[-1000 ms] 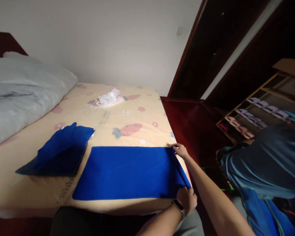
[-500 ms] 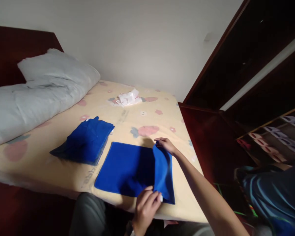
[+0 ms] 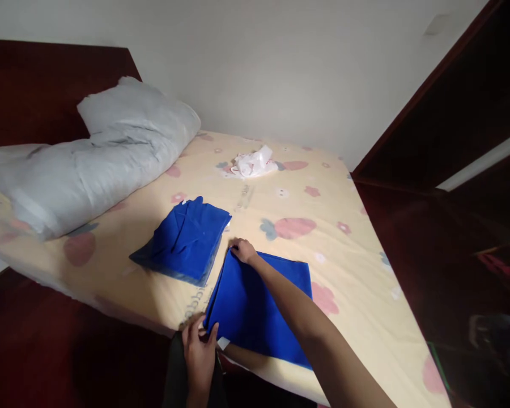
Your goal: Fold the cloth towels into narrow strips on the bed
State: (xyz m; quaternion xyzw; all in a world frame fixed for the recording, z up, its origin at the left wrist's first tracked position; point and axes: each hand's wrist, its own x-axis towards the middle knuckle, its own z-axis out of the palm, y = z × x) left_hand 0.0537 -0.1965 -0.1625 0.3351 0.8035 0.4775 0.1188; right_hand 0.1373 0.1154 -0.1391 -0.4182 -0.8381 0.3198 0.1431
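Note:
A blue cloth [image 3: 276,306] lies folded on the bed near its front edge, with a small white tag at its lower side. My left hand [image 3: 199,348] is at its near left corner, thumb and fingers bent around the edge. At the far left corner, my right hand [image 3: 242,250] pinches the cloth, and my forearm crosses above it. Just left of it sits a stack of blue cloths [image 3: 187,238], its top one rumpled.
The patterned bed sheet [image 3: 340,255] spreads beneath everything. A crumpled white plastic bag [image 3: 255,162] rests toward the wall. A grey quilt [image 3: 110,164] lies at the left by the dark headboard [image 3: 55,85]. Dark shelving [image 3: 463,119] stands at the right.
Both hands have moved left with the cloth's lifted edge, which now meets the left side. The cloth is folded over. The view has turned right slightly less, shifting the bed rightward.

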